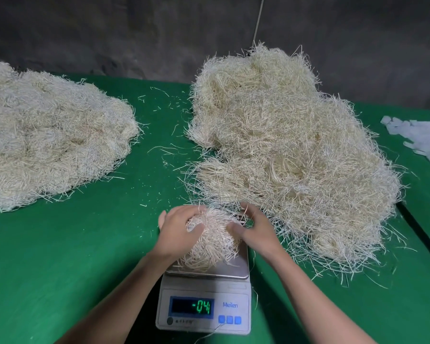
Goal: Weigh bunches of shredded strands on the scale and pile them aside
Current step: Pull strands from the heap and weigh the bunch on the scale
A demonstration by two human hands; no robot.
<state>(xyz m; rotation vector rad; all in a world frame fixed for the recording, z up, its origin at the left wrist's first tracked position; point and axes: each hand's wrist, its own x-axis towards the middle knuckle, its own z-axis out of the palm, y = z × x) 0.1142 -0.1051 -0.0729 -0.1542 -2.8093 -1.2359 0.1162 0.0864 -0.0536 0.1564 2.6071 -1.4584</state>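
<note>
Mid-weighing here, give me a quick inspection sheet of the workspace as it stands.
Surface: green table cover.
Job's things: bunch over the scale; display shows a negative reading; left pile and larger right pile flank it.
Clutter: loose strands scattered between the piles; white scraps at right edge.
Grippers: left hand and right hand both grip the bunch.
Cables: thin cord hanging against the wall.
Surroundings: dark grey wall behind.
</note>
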